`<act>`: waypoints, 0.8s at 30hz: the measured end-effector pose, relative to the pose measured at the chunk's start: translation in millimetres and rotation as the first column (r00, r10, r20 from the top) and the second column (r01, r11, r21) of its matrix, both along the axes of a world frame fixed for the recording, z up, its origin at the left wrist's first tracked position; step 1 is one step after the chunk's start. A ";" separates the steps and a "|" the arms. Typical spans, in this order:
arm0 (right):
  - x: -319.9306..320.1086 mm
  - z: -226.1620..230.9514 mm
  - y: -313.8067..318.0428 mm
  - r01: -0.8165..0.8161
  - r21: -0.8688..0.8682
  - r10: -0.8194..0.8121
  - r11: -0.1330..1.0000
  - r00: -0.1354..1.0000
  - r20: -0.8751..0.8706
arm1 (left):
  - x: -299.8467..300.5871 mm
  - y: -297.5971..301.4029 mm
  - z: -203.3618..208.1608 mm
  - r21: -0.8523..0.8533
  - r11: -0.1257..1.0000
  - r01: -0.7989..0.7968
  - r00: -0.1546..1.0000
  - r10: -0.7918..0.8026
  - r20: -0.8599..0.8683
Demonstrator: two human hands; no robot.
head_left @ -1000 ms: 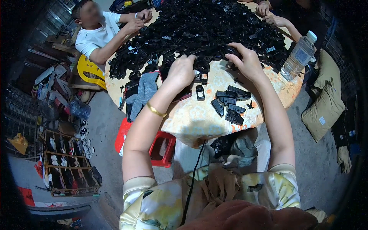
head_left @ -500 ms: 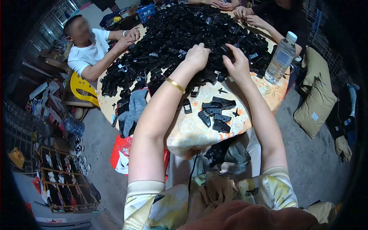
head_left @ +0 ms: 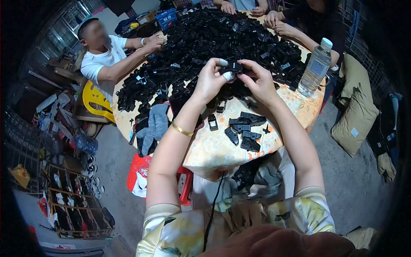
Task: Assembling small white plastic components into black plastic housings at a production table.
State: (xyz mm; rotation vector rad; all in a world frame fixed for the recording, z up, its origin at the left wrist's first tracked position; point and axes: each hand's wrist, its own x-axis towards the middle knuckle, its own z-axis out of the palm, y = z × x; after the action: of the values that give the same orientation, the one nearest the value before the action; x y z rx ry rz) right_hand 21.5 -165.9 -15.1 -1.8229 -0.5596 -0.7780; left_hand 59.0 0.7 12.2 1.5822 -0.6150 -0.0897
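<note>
A small black plastic part is pinched between my two hands, just above the near edge of a big heap of similar black parts. My left hand grips it from the left, with white coverings on the thumb and a fingertip. From the other side, the thumb and forefinger of my right hand close on it. Nearer me on the patterned tablecloth lie several black pieces in a loose cluster. A single black frame-like piece sits left of them.
A clear water bottle stands at the table's right. Grey gloves lie at the left edge. A person in a white shirt sits at the left; other people's hands work across the table. Tan sacks rest on the floor.
My hands have come together, the right moving left, and now hold a small black part between them. Before, they were apart over the heap. A small cross-shaped piece is now hidden behind my right arm.
</note>
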 end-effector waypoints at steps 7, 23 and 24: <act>-7.9 0.6 7.5 -0.164 0.108 0.185 0.981 0.957 -0.223 | -18.0 18.5 4.8 -0.078 0.995 0.063 0.995 -0.069 -0.068; -9.2 0.8 15.5 -0.094 0.048 0.097 0.994 0.992 -0.078 | -22.8 12.1 -2.3 -0.157 0.986 -0.055 0.998 0.060 0.027; -9.3 0.1 16.3 -0.014 0.028 0.014 1.000 1.000 -0.020 | -25.0 7.4 -4.5 -0.222 0.973 -0.062 0.998 0.059 -0.022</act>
State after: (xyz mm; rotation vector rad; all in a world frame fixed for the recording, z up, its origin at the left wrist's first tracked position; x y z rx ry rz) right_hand 12.2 -149.6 -15.0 -1.7979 -0.5457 -0.7536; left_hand 34.0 8.1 7.7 1.3808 -0.5444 0.0125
